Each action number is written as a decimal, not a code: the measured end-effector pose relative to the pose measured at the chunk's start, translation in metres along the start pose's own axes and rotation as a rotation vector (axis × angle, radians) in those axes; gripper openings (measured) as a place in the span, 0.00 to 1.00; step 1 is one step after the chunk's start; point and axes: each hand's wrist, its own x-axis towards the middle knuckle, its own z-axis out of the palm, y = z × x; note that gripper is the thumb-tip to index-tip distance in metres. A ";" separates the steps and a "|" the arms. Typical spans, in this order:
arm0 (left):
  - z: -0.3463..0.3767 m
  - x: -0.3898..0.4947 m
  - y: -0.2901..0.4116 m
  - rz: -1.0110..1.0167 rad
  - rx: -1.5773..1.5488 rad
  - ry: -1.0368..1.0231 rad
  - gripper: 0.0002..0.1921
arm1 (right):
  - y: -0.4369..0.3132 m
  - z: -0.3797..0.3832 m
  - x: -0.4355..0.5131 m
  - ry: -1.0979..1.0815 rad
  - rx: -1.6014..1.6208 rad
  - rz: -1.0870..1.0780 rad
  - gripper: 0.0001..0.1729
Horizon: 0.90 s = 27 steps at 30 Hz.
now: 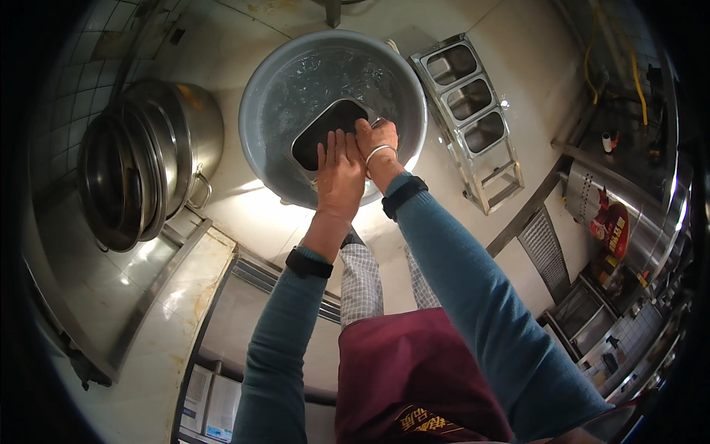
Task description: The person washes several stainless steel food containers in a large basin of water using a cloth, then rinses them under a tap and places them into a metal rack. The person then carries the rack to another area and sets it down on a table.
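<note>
A grey round plastic tub (pixel 250 133) of water stands on the floor before me. In it sits a rectangular metal food pan (pixel 317 136), tilted, with a dark interior. My right hand (pixel 378 139), with a bangle at its wrist, grips the pan's right rim with curled fingers. My left hand (pixel 339 177) lies flat across the pan's near side, fingers stretched over the interior. Its palm hides whatever is under it. A small pale bit shows between my wrists, too small to name.
On the right, a metal rack (pixel 488 183) holds several small rectangular metal pans (pixel 470 100). Nested large steel pots and basins (pixel 191 127) stand at left by a tiled wall (pixel 72 105). A metal cylinder (pixel 638 211) with a red label is at far right. Water spots mark the floor.
</note>
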 end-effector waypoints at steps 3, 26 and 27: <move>-0.028 0.000 -0.007 -0.047 -0.203 0.070 0.17 | -0.002 0.005 0.010 -0.101 0.207 0.153 0.17; 0.033 0.020 -0.088 -0.322 0.097 -0.347 0.30 | -0.004 -0.028 0.001 0.087 -0.023 -0.389 0.22; 0.035 0.028 -0.096 -0.397 0.012 -0.457 0.28 | -0.004 -0.026 0.002 0.081 -0.028 -0.386 0.22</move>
